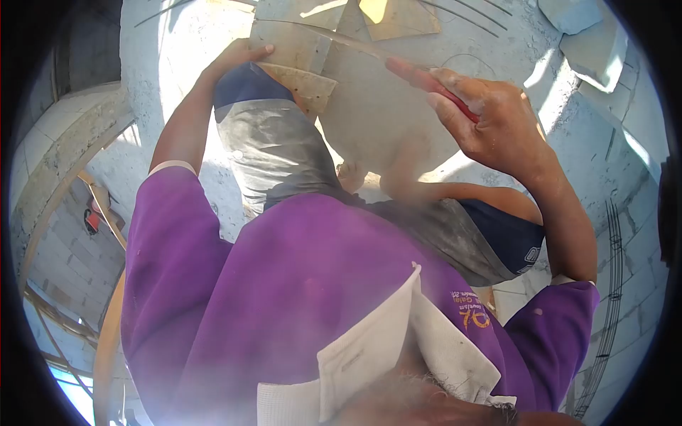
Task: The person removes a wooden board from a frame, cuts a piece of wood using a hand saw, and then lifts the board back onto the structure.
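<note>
My right hand (490,117) is wrapped round the red handle (430,84) of a saw-like tool. Its long, narrow blade (348,41) slants up and left over a pale board (291,50); the teeth cannot be made out. Beside my raised knee, my left hand (241,55) rests at the board's left edge with one digit stretched out over it. Bright sunlight and the knee make its other fingers hard to see. A smaller brownish piece (305,86) lies under the board's near end, close to the knee.
Another flat piece (401,21) lies on the dusty floor beyond the blade. Broken pale slabs (593,53) are at the upper right. Thin rods (611,284) run along the right side. A curved concrete edge (64,153) stands at the left. My bare feet (352,176) are below the board.
</note>
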`<action>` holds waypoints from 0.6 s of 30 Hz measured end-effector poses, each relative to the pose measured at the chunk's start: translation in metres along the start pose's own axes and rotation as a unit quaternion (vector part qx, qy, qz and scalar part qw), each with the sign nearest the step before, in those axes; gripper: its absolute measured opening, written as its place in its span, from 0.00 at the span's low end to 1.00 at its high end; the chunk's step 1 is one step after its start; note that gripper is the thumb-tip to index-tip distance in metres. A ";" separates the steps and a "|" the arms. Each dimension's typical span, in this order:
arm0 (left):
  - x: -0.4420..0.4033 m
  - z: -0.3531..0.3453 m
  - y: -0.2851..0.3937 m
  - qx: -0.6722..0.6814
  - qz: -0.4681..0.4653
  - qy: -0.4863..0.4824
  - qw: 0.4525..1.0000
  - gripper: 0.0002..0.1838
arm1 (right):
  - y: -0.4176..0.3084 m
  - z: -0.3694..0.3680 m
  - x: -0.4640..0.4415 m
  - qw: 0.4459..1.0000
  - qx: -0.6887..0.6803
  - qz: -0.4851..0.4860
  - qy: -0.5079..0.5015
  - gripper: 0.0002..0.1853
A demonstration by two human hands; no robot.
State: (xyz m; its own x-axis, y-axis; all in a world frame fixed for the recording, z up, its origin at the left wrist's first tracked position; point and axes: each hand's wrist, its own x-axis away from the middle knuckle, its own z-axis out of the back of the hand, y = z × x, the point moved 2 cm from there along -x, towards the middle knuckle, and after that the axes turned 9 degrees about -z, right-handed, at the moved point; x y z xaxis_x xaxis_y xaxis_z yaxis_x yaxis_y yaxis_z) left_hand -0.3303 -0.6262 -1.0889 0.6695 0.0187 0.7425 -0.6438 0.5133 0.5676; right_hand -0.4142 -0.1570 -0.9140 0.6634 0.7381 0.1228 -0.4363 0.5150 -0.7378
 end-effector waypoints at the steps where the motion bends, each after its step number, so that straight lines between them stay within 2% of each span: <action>1: -0.009 0.002 -0.018 -0.029 0.010 0.038 0.999 0.33 | -0.002 0.017 0.007 0.999 -0.017 -0.030 0.006 0.14; 3: -0.001 0.001 -0.004 -0.111 -0.057 0.070 0.990 0.34 | 0.015 0.020 0.018 0.996 -0.078 -0.022 0.037 0.13; 4: 0.006 -0.006 -0.004 -0.108 -0.046 0.061 0.991 0.34 | 0.019 0.016 0.022 0.993 -0.101 -0.037 0.039 0.13; 6: 0.007 -0.006 0.017 -0.007 -0.010 0.020 1.000 0.37 | 0.024 -0.003 0.007 0.996 -0.021 -0.086 -0.012 0.13; 7: -0.005 0.002 0.006 -0.104 -0.038 0.034 0.993 0.39 | 0.039 -0.033 -0.010 0.997 -0.077 -0.024 0.017 0.14; 8: -0.016 0.005 -0.017 -0.165 -0.093 0.070 0.979 0.39 | 0.038 -0.032 -0.016 0.995 -0.095 -0.041 -0.007 0.14; 9: -0.025 0.012 -0.029 -0.225 -0.142 0.106 0.958 0.40 | 0.036 -0.025 -0.021 0.994 -0.072 0.032 0.070 0.15; 10: -0.017 0.008 -0.016 -0.228 -0.164 0.111 0.953 0.40 | 0.026 -0.019 -0.022 0.998 -0.032 0.033 0.050 0.15; 11: -0.014 -0.002 -0.008 -0.217 -0.159 0.095 0.959 0.40 | 0.014 -0.013 -0.016 1.000 -0.001 0.020 0.010 0.16; 13: 0.004 -0.005 0.002 -0.007 -0.020 0.047 0.999 0.39 | 0.000 0.011 0.002 0.999 -0.037 -0.031 -0.018 0.16; 14: -0.006 0.002 -0.009 -0.118 -0.039 0.055 0.991 0.38 | 0.000 0.016 0.002 0.997 -0.057 -0.056 -0.018 0.16; 15: -0.003 0.006 -0.013 -0.117 -0.025 0.063 0.991 0.38 | 0.009 0.015 0.006 0.996 -0.065 -0.046 -0.028 0.16; 16: -0.002 0.003 -0.009 -0.091 -0.013 0.049 0.995 0.37 | 0.016 0.021 0.017 0.993 -0.108 -0.033 0.017 0.15; 18: 0.005 -0.004 0.014 -0.029 -0.006 0.000 1.000 0.36 | 0.025 0.009 0.018 0.994 -0.099 -0.047 0.014 0.15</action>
State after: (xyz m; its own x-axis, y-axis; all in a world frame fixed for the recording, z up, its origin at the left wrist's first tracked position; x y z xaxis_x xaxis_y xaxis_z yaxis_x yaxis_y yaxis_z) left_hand -0.3351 -0.6156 -1.0788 0.6779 0.0125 0.7351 -0.6125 0.5625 0.5553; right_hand -0.4185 -0.1275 -0.9241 0.7142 0.6761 0.1809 -0.2444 0.4832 -0.8407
